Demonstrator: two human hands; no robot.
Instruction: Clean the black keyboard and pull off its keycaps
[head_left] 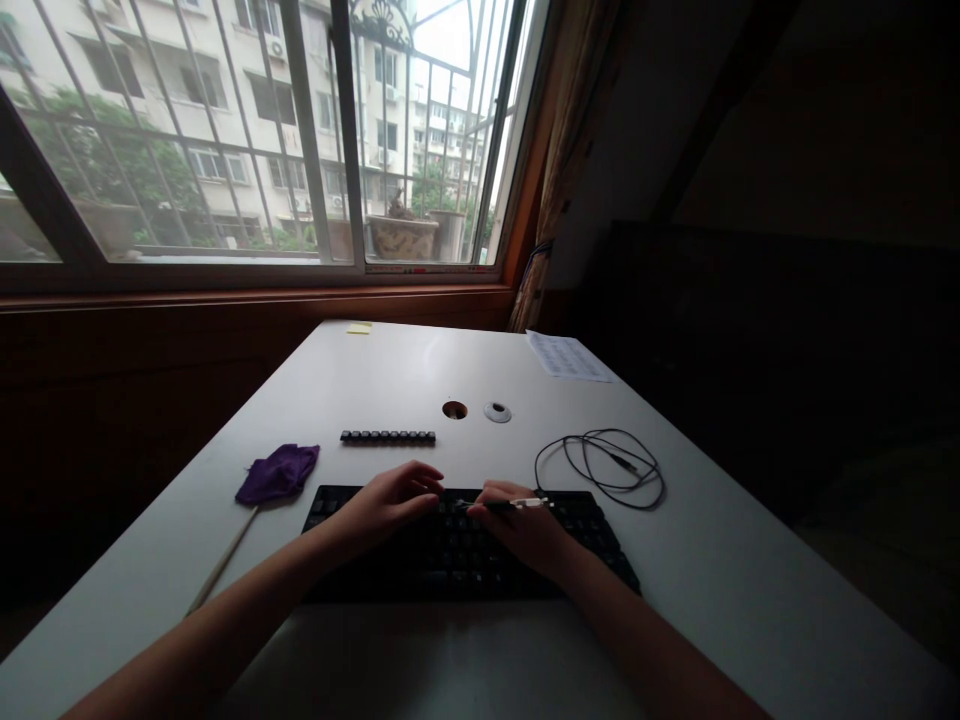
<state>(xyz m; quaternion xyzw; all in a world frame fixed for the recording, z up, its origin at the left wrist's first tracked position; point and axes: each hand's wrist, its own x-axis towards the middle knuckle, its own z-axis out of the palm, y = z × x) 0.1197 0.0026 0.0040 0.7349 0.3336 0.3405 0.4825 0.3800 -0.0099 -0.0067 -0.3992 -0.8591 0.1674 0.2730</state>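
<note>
A black keyboard (450, 560) lies flat on the white table in front of me. My right hand (517, 520) rests over its upper middle, closed on a slim screwdriver-like tool (506, 505) with a dark grip and a pale end. Its thin tip points left, at the upper rows of keys; whether it touches a key I cannot tell. Over the keyboard's upper left part lies my left hand (394, 502), thumb and fingers apart, with nothing visible between them. Behind the keyboard stands a straight row of black keycaps (388, 437).
A purple cloth (279, 473) and a pale stick (223, 562) lie left of the keyboard. To the right is a coiled black cable (611, 467). Farther back are a cable hole (454, 410), its round cover (497, 412), printed paper (568, 357) and yellow sticky notes (359, 328).
</note>
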